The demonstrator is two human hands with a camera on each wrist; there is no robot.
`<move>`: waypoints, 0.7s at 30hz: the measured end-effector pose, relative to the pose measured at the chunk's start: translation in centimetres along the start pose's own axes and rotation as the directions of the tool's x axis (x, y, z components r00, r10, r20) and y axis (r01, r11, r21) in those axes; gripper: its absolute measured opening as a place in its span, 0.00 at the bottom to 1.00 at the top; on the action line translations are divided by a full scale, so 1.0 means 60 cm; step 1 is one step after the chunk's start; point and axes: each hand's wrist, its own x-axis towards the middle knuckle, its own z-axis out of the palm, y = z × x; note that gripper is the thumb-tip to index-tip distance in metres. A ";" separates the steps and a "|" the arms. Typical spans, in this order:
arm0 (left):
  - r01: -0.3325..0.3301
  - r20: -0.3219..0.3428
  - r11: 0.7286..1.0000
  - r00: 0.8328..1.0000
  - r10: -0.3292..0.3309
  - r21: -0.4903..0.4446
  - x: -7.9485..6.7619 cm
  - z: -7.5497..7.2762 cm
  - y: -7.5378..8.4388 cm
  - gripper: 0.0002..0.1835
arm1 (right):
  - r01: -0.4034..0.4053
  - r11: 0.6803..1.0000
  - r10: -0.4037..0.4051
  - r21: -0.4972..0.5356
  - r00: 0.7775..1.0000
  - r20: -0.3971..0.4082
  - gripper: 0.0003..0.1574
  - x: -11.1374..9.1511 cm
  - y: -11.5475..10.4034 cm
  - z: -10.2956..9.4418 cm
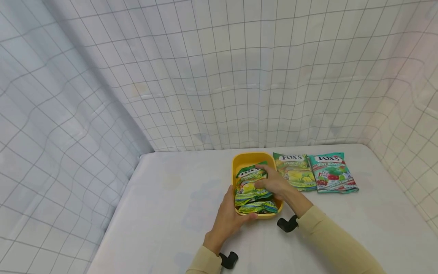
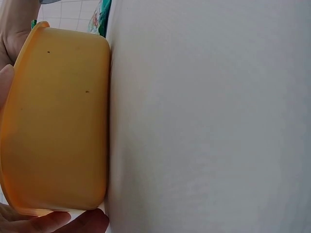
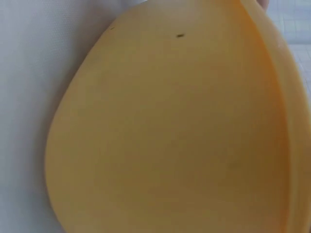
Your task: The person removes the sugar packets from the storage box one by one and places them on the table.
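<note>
A yellow plastic tub (image 1: 254, 156) stands on the white table, with green-and-yellow Fox's Spring Tea candy bags (image 1: 244, 186) inside it. My left hand (image 1: 228, 217) grips the tub's near left corner, thumb at the front rim and fingers along the left side. In the left wrist view, the tub wall (image 2: 58, 121) lies between thumb and fingers. Reaching over the right rim, my right hand (image 1: 275, 183) holds the upper candy bag at its right edge with thumb and fingers. The tub's outer wall (image 3: 170, 126) fills the right wrist view and hides that hand's fingers.
Right of the tub lie another Spring Tea candy bag (image 1: 295, 173) and a teal Mint Blossom candy bag (image 1: 332, 173), side by side. White grid-patterned curtains (image 1: 239, 76) enclose the table (image 1: 164, 213) at the back and both sides.
</note>
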 end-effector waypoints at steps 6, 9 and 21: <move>0.013 0.004 1.000 1.000 -0.013 -0.017 -0.001 0.000 0.000 0.65 | 0.011 1.000 -0.010 0.022 1.000 -0.021 0.49 -0.005 -0.002 -0.002; 0.011 0.002 1.000 1.000 -0.011 -0.022 -0.002 0.001 -0.002 0.66 | 0.023 1.000 -0.023 -0.014 0.999 -0.032 0.48 -0.009 -0.003 -0.006; 0.015 0.011 0.999 1.000 -0.015 -0.041 0.001 -0.001 0.002 0.66 | 0.060 0.998 -0.060 0.000 0.998 -0.036 0.46 -0.028 -0.005 -0.031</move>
